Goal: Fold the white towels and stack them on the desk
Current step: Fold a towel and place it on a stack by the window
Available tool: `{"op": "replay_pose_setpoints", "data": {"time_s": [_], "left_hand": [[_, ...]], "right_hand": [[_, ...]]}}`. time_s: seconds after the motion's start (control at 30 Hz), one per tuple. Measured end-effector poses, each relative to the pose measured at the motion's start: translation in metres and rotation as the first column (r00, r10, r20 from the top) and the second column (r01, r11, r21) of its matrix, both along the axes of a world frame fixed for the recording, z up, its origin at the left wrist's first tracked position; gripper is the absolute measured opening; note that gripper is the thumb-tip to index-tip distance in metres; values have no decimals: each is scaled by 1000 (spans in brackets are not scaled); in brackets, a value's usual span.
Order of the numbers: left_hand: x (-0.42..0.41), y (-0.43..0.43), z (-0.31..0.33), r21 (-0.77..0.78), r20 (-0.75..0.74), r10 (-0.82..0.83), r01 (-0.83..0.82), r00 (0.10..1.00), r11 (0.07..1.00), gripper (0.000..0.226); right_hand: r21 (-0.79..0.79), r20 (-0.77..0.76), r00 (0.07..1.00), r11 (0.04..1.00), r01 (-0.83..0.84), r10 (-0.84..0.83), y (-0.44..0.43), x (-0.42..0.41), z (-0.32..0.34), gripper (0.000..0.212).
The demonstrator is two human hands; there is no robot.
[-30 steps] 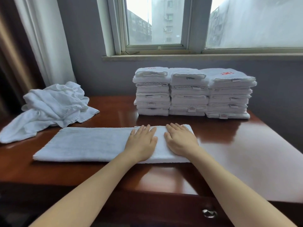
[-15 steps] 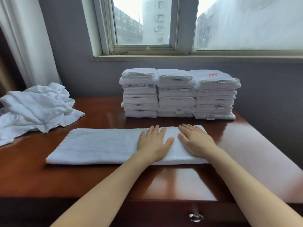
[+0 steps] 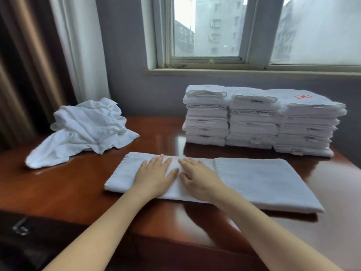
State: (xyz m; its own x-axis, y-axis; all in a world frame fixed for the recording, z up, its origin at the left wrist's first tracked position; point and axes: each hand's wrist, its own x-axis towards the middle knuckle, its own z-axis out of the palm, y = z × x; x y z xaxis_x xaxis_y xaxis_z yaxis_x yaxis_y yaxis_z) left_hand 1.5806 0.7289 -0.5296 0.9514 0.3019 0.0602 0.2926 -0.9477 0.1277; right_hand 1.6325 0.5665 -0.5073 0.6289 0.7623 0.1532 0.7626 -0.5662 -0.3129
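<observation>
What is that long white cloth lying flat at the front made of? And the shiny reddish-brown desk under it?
The long white folded towel looks like cotton terry: matte and soft, with a faintly ribbed nap and a stitched hem. The reddish-brown desk looks like wood under a glossy lacquer, judging by the bright, mirror-like reflections on its top. It could equally be veneer; the picture cannot settle that.

2 forearms (image 3: 109, 227) bare, apparently to the elbows; left hand (image 3: 156, 178), right hand (image 3: 200, 179) bare too.

Blurred metal handle (image 3: 20, 228), lower left
</observation>
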Motion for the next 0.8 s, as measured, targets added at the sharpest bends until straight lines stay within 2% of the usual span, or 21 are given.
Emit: {"op": "replay_pose_setpoints", "data": {"time_s": [0.2,0.33,0.43,0.53,0.63,0.73,0.8], "left_hand": [[-30,66,-1,-39,-26,155,-156,988,987,63],[-39,91,-4,-102,-26,233,-234,972,967,67],[-42,99,-10,-131,36,318,-311,947,941,73],[-42,101,-14,-219,135,366,-332,921,917,69],[-43,101,-14,-247,148,377,-335,914,909,68],[-45,98,-12,-300,238,385,-310,892,902,58],[-49,97,-8,-378,308,402,-276,862,884,38]], "right_hand": [[-11,12,1000,1000,-14,14,70,-12,-6,48],[-85,13,1000,996,-18,19,94,-13,-13,56],[-143,30,999,990,-16,21,98,-11,-22,61],[-131,46,999,991,-9,15,98,-9,-26,62],[-103,65,998,995,-9,16,98,-10,-28,61],[-64,83,996,998,-10,15,98,-10,-29,59],[-35,87,996,999,-15,18,98,-9,-28,57]]}}
